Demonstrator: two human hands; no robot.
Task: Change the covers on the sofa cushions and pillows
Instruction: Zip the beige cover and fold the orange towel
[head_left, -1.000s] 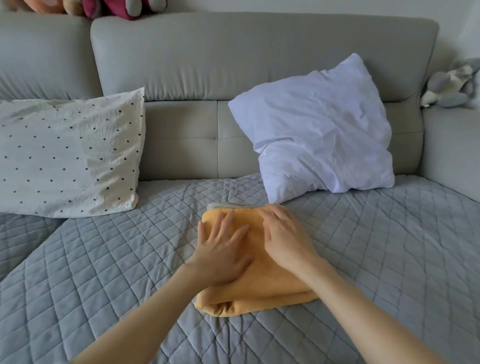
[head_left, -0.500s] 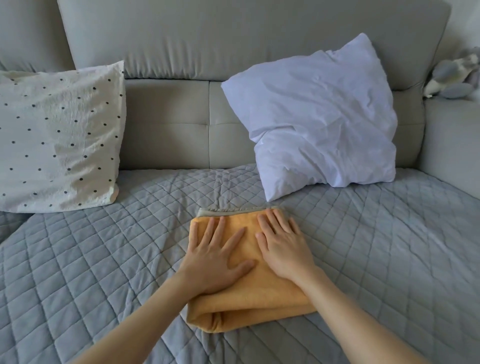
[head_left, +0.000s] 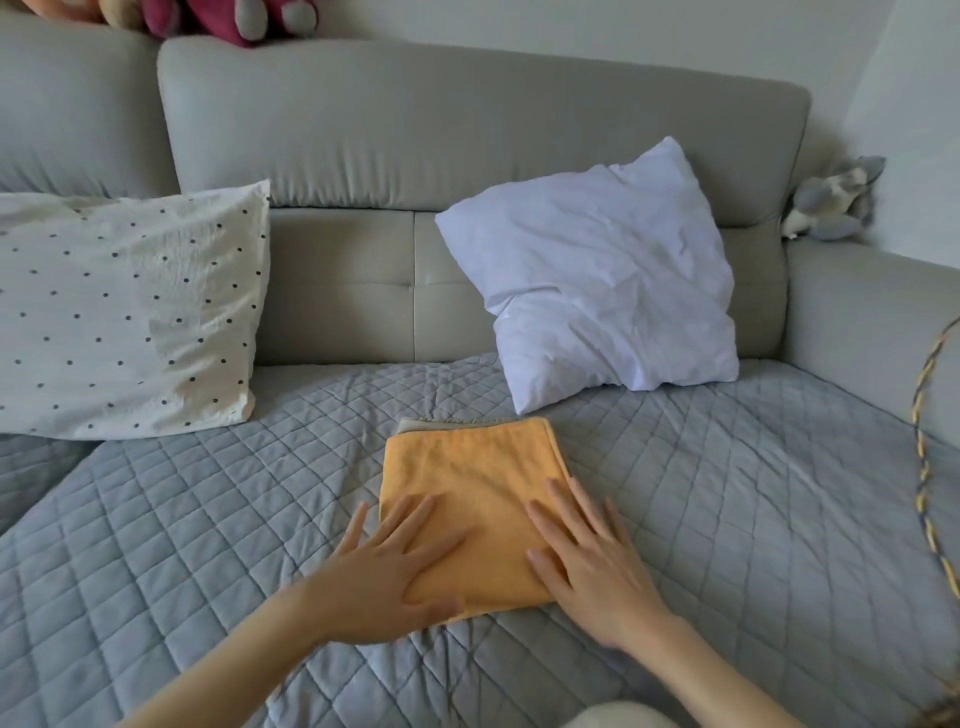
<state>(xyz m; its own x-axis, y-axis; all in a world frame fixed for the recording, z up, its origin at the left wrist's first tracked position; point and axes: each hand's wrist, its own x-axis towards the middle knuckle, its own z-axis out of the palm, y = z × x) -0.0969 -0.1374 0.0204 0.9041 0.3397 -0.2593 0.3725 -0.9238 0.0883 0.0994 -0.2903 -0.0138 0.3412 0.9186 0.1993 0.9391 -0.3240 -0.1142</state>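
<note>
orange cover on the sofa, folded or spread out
Folded: the orange fleece cover lies as a compact layered rectangle on the grey quilted sofa mat, both hands pressing it flat.

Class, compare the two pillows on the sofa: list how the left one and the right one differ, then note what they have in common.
The left pillow is cream with small dark dots; the right pillow is plain white. The left pillow sits square, its bottom edge flat on the seat; the right pillow is tilted onto a corner. The right pillow looks more crumpled. Both lean against the sofa back, untouched by either hand.
</note>
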